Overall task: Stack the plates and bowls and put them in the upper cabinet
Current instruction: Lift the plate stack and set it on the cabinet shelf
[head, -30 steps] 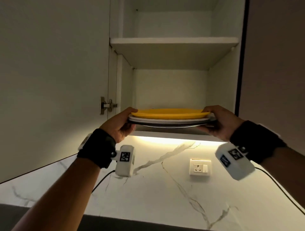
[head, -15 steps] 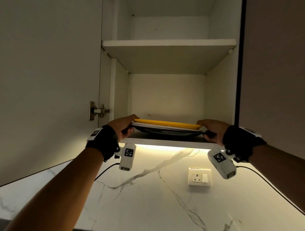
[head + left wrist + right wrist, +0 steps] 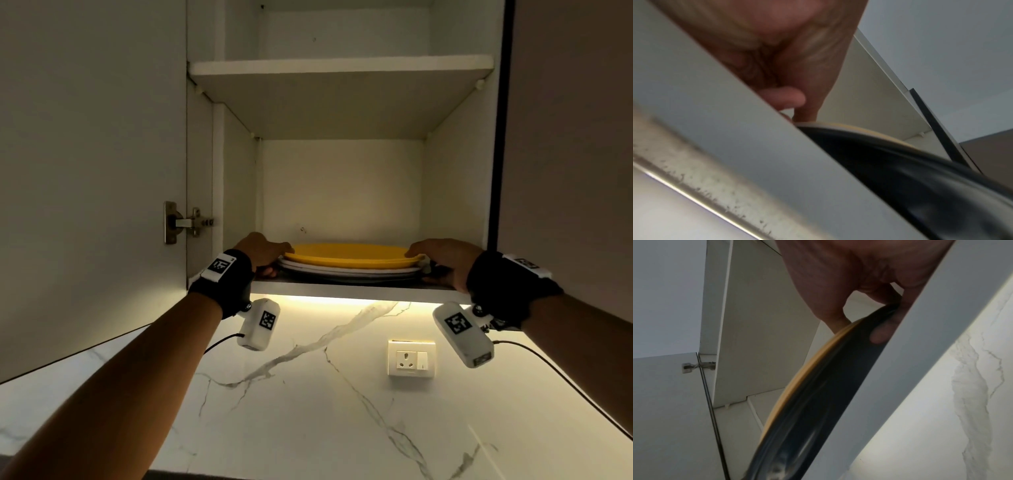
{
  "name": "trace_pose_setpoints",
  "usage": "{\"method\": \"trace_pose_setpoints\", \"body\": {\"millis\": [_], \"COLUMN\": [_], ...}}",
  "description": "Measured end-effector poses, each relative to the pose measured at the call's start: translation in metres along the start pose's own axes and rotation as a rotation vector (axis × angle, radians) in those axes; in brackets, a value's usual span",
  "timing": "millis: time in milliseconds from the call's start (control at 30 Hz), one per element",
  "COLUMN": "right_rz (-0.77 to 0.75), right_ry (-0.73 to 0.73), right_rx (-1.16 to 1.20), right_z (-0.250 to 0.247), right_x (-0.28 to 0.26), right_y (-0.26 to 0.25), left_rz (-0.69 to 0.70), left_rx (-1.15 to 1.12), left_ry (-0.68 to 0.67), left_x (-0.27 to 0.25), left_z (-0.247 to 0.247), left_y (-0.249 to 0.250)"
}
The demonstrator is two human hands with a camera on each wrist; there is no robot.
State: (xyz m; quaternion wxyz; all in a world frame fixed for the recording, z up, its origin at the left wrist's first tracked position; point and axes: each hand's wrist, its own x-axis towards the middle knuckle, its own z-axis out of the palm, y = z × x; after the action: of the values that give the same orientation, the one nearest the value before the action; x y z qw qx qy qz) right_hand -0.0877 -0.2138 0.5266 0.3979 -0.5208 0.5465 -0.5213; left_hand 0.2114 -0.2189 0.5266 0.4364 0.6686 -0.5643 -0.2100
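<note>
A stack of plates [image 3: 349, 265], yellow on top, white under it and a dark one at the bottom, sits low over the bottom shelf [image 3: 342, 292] of the open upper cabinet. My left hand [image 3: 265, 255] grips its left rim, thumb on top, fingers beneath. My right hand [image 3: 442, 260] grips the right rim the same way. In the left wrist view the dark plate underside [image 3: 900, 165] shows past the shelf edge. In the right wrist view my right fingers [image 3: 879, 335] curl under the dark plate [image 3: 828, 394]. No bowls are in view.
An empty upper shelf [image 3: 339, 66] sits above. The cabinet door [image 3: 92, 171] hangs open at left with its hinge [image 3: 185, 222]. A dark panel [image 3: 575, 154] flanks the right. Below are a lit marble backsplash [image 3: 308, 394] and a wall socket [image 3: 411, 358].
Both hands have carried the plate stack from in front of the cabinet opening forward and down into the bottom shelf space. The grip on both rims is unchanged.
</note>
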Motion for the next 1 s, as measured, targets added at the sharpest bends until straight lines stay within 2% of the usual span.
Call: {"method": "trace_pose_setpoints", "body": {"millis": [300,400,467,600,700,767,900,1000], "right_rz": [-0.069,-0.146,-0.224,-0.428,-0.765,-0.907,-0.883,-0.897], "right_ry": [-0.028,-0.039,-0.041,0.129,0.274,0.230,0.133,0.168], "right_rx": [0.112,0.176,0.171,0.021,-0.252,-0.472,-0.744,-0.824], "right_z": [-0.001,-0.005,-0.007,-0.011,-0.012,-0.011,0.000,0.005], "right_x": [-0.010,-0.030,-0.044,-0.081,-0.100,-0.101,-0.091,-0.084], "right_y": [0.003,0.007,0.014,0.038,0.064,0.074,0.077,0.080], "left_rz": [0.120,0.144,0.208,0.353,0.401,0.388,0.433,0.460], "left_rx": [0.221,0.296,0.336,0.278,0.248,0.304,0.295,0.246], "left_ry": [0.131,0.206,0.278,0.376,0.278,0.227,0.264,0.309], "left_x": [0.002,-0.009,-0.018,-0.053,-0.067,-0.072,-0.079,-0.081], "left_z": [-0.001,-0.003,-0.002,0.012,0.026,0.031,0.034,0.041], "left_y": [-0.001,0.000,0.001,0.005,0.008,0.009,0.008,0.003]}}
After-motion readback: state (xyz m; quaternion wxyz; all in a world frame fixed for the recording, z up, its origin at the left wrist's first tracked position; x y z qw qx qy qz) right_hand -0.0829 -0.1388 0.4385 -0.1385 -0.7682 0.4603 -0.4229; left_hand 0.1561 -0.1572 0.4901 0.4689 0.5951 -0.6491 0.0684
